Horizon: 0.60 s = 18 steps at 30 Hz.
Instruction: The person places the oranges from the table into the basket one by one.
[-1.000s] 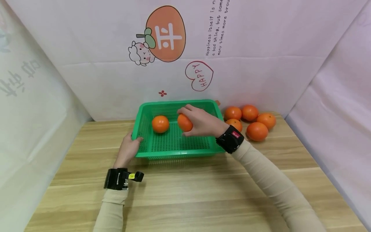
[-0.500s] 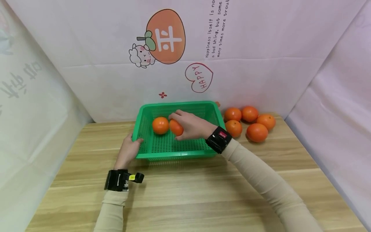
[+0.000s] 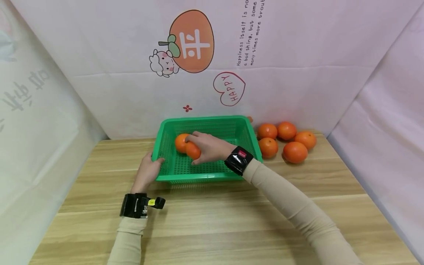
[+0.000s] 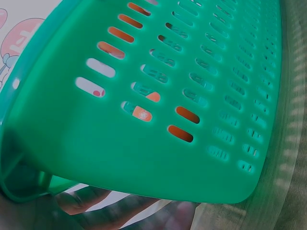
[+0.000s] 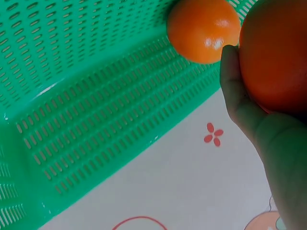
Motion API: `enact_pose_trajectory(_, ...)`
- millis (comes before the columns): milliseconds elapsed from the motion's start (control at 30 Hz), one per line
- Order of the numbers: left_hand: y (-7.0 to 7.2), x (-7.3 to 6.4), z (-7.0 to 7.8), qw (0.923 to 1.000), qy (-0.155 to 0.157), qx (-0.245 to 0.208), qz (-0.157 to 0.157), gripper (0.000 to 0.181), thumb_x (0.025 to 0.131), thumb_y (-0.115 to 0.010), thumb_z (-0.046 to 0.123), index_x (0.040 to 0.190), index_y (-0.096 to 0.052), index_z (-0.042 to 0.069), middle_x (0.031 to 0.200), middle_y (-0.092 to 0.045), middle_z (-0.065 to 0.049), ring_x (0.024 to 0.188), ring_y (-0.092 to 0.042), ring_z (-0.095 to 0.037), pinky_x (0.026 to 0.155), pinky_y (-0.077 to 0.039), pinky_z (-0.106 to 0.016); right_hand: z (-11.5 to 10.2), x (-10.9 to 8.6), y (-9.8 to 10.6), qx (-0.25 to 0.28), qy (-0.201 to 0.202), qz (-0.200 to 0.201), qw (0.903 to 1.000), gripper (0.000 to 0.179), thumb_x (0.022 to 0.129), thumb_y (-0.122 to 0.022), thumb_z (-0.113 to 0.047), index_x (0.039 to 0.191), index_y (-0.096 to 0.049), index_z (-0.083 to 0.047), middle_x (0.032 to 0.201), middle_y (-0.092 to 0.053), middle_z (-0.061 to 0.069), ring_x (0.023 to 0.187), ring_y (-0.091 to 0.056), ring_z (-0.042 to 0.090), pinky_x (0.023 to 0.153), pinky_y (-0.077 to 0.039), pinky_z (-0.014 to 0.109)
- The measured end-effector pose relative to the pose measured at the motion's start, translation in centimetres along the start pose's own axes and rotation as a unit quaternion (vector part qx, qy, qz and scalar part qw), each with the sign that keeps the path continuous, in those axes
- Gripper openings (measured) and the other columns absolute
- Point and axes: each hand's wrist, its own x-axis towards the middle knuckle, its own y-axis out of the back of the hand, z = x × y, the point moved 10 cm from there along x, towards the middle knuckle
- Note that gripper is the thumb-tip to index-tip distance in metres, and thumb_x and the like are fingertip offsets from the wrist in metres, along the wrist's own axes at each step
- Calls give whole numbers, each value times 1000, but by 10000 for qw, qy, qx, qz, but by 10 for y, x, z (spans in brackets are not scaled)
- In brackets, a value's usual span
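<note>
A green plastic basket (image 3: 208, 177) with slotted walls stands on the wooden table. My left hand (image 3: 148, 171) grips its left rim, thumb on the inside; in the left wrist view, the fingers (image 4: 117, 211) show below the basket wall. Inside the basket area my right hand (image 3: 211, 148) holds an orange (image 3: 193, 151), with its fingers curled over the fruit. Another orange (image 3: 180, 141) rests in the left part of the basket, partly covered by the held one in the head view. In the right wrist view the held orange (image 5: 278, 57) is close beside the resting orange (image 5: 201, 31).
Several more oranges (image 3: 295, 152) sit in a group on the table to the right of the basket. Behind the basket rises a white printed cloth (image 3: 132, 95), with more cloth along both sides. The wooden tabletop (image 3: 212, 221) extends in front.
My right hand has moved left over the basket with its orange, which now overlaps the resting orange in the head view. My left hand has stayed on the rim.
</note>
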Motion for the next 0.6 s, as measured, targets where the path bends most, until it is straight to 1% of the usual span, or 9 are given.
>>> enact_pose_trajectory(167, 1, 1, 1, 10000, -22, 28, 28, 61, 112, -44, 21, 166, -23, 3, 159, -44, -28, 141, -51, -43, 113, -45, -57, -1, 8, -7, -37, 11, -94, 9999, 77, 84, -89, -31, 148, -51, -12, 139, -57, 11, 109, -63, 21, 93, -58, 36)
enact_pose_trajectory(333, 2, 1, 1, 10000, -24, 45, 42, 61, 111, -44, 20, 166, -24, 3, 158, -45, -28, 141, -52, -43, 112, -46, -56, -1, 16, -16, -32, -9, -222, 9997, 77, 84, -89, -29, 148, -50, -11, 142, -56, 13, 111, -63, 22, 95, -56, 37)
enact_pose_trajectory(433, 1, 1, 0, 10000, -33, 50, 23, 61, 112, -44, 21, 166, -24, 4, 158, -45, -27, 140, -52, -43, 111, -46, -56, -5, 18, -21, -2, -27, -362, 9993, 75, 85, -89, -26, 147, -50, -11, 142, -55, 13, 111, -63, 23, 96, -56, 39)
enact_pose_trajectory(600, 0, 2, 1, 10000, -76, 38, -16, 59, 112, -44, 21, 165, -26, 5, 157, -46, -26, 141, -52, -42, 112, -46, -56, -11, 23, -30, -106, 50, -535, 9985, 70, 85, -89, -27, 143, -53, -12, 136, -56, 12, 108, -63, 23, 95, -56, 39)
